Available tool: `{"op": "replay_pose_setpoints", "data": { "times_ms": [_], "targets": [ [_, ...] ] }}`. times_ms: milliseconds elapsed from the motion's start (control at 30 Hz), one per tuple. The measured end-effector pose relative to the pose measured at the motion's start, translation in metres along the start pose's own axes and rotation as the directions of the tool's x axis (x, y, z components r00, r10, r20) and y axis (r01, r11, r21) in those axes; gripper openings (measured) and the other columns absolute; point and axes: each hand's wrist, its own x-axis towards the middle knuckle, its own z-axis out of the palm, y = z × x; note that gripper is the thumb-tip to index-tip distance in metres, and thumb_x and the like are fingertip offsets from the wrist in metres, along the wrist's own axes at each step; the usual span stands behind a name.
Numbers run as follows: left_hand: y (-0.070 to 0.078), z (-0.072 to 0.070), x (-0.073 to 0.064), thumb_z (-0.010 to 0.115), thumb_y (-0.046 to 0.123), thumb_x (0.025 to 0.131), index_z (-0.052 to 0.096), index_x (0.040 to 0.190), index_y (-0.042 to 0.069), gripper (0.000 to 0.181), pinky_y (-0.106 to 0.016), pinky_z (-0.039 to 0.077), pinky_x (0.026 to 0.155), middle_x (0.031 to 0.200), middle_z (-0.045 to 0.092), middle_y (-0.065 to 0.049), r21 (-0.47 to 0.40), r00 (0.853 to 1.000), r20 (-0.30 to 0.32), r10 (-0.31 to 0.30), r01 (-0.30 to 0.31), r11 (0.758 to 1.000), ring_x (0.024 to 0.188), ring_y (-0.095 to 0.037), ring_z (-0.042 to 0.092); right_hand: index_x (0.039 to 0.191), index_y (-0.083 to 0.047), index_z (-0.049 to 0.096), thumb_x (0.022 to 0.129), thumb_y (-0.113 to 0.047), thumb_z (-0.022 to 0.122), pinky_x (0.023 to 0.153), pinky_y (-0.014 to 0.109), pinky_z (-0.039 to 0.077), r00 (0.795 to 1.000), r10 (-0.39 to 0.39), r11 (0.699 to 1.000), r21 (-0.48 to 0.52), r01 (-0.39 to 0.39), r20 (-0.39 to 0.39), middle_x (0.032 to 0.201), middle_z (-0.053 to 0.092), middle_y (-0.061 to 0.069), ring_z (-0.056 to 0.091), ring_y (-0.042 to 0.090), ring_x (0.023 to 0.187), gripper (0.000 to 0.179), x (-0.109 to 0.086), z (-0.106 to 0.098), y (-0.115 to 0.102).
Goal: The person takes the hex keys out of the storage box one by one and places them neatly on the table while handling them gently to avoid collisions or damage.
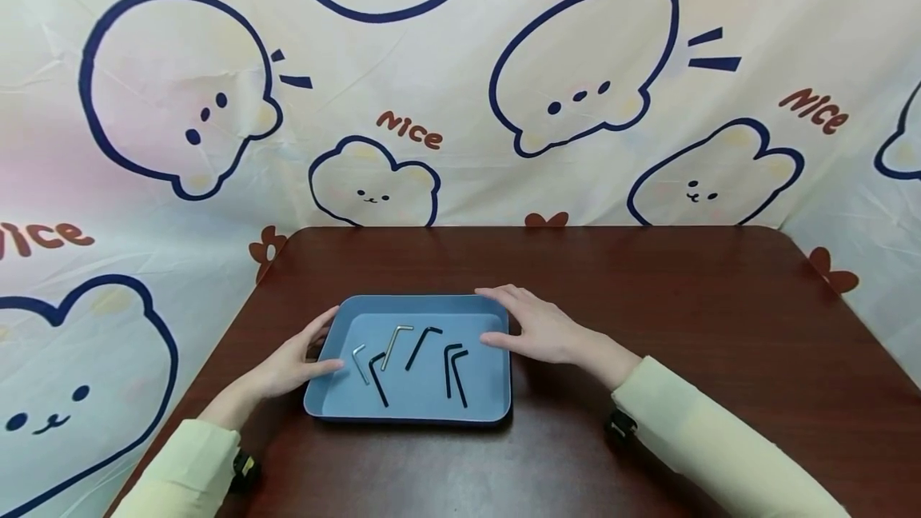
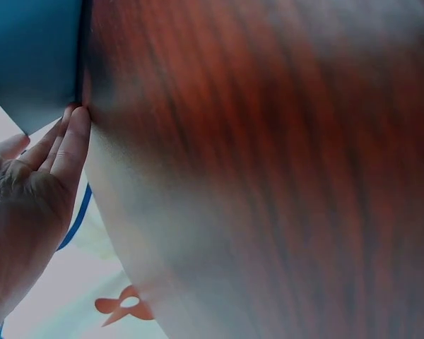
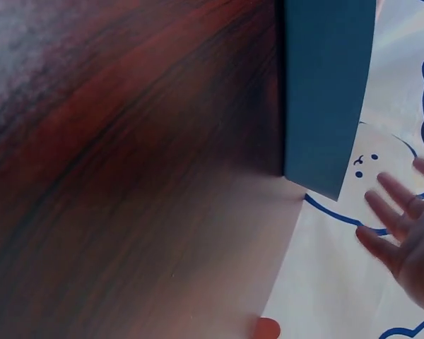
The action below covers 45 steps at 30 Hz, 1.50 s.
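A blue rectangular tray [image 1: 424,406] rests on the table with several L-shaped hex keys lying apart inside. At its left are a small silver hex key [image 1: 360,366] and a black hex key [image 1: 377,382]; a longer pale metal hex key [image 1: 389,348] is beside them. Another black hex key [image 1: 416,352] lies mid-tray, and two black hex keys [image 1: 448,374] sit close together at the right. My left hand [image 1: 291,362] is at the tray's left side, straight fingers against the outer wall, thumb over the rim. Fingers spread, my right hand [image 1: 543,328] hovers by the right rim, holding nothing.
The dark brown wooden table [image 1: 691,302] extends behind the tray and to its right. A pale cloth backdrop [image 1: 460,78] with cartoon outlines hangs behind and along the sides. Each wrist carries a small black device [image 1: 622,424] at the sleeve cuff.
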Motion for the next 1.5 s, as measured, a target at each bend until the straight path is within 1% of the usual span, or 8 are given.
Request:
{"op": "replay_pose_setpoints", "data": {
  "times_ms": [233,400,600,867,967,1100,1333,1500],
  "targets": [
    [0.001,0.001,0.002,0.072,0.023,0.089,0.014,0.154,0.004,0.089,-0.061,0.04,0.097,0.143,0.037,-0.033,-0.004,1.0,0.006,-0.005,0.005,1.0,0.127,-0.05,0.039,0.148,-0.021,0.041,0.09,-0.051,0.063,0.098,0.049,0.043,0.997,-0.049,0.997,0.06,0.046,0.052,0.142,0.044,0.002,0.044,0.021,0.126,0.07,0.006,0.004,0.004],
    [0.0,0.001,0.001,0.073,0.022,0.089,0.014,0.154,0.005,0.09,-0.061,0.04,0.097,0.143,0.036,-0.033,0.003,1.0,0.009,-0.014,0.014,1.0,0.128,-0.05,0.038,0.146,-0.022,0.043,0.089,-0.05,0.066,0.1,0.045,0.042,0.994,-0.074,0.996,0.051,0.07,0.078,0.143,0.044,0.0,0.043,0.018,0.127,0.068,0.009,0.009,0.003],
    [0.0,0.0,0.002,0.073,0.023,0.088,0.013,0.155,0.007,0.091,-0.061,0.04,0.097,0.144,0.035,-0.033,0.001,1.0,0.016,-0.025,0.025,1.0,0.128,-0.05,0.038,0.14,-0.021,0.051,0.087,-0.049,0.068,0.1,0.042,0.043,0.99,-0.116,0.992,0.05,0.113,0.075,0.136,0.049,-0.003,0.047,0.014,0.123,0.062,0.016,0.013,0.0],
    [-0.001,0.001,0.0,0.073,0.021,0.088,0.014,0.154,0.005,0.091,-0.059,0.042,0.096,0.143,0.037,-0.032,0.001,1.0,0.006,0.008,-0.008,1.0,0.127,-0.048,0.041,0.13,-0.012,0.061,0.087,-0.038,0.073,0.097,0.041,0.046,0.974,-0.208,0.966,0.173,0.191,0.088,0.124,0.06,0.001,0.054,0.015,0.115,0.052,0.028,0.022,-0.002],
    [-0.001,0.001,0.0,0.073,0.022,0.088,0.014,0.155,0.005,0.091,-0.059,0.042,0.096,0.143,0.037,-0.032,0.003,1.0,0.007,0.002,-0.003,1.0,0.128,-0.048,0.04,0.126,-0.012,0.065,0.087,-0.036,0.074,0.094,0.037,0.047,0.968,-0.229,0.964,0.163,0.211,0.102,0.12,0.062,0.002,0.056,0.015,0.111,0.048,0.031,0.028,-0.001],
    [-0.002,0.001,0.0,0.073,0.023,0.089,0.014,0.155,0.006,0.09,-0.059,0.041,0.096,0.143,0.037,-0.032,0.006,1.0,0.011,-0.003,0.003,1.0,0.127,-0.048,0.04,0.121,-0.013,0.068,0.086,-0.036,0.075,0.09,0.033,0.048,0.964,-0.242,0.965,0.132,0.227,0.114,0.115,0.063,-0.002,0.057,0.014,0.107,0.042,0.033,0.033,0.001],
    [0.001,0.001,0.0,0.073,0.021,0.089,0.014,0.154,0.005,0.09,-0.059,0.042,0.096,0.143,0.037,-0.032,-0.002,1.0,0.007,0.006,-0.006,1.0,0.127,-0.048,0.041,0.113,-0.012,0.072,0.084,-0.028,0.078,0.082,0.031,0.051,0.961,-0.251,0.961,0.15,0.233,0.118,0.105,0.065,-0.003,0.06,0.013,0.095,0.033,0.04,0.038,0.005],
    [0.002,0.001,0.0,0.073,0.021,0.089,0.014,0.154,0.005,0.09,-0.059,0.042,0.095,0.142,0.037,-0.033,0.001,1.0,0.007,0.001,-0.001,1.0,0.127,-0.049,0.04,0.109,-0.016,0.074,0.084,-0.029,0.078,0.077,0.025,0.049,0.958,-0.239,0.971,0.056,0.233,0.161,0.101,0.065,-0.009,0.059,0.008,0.09,0.028,0.043,0.038,0.004]
  ]
}}
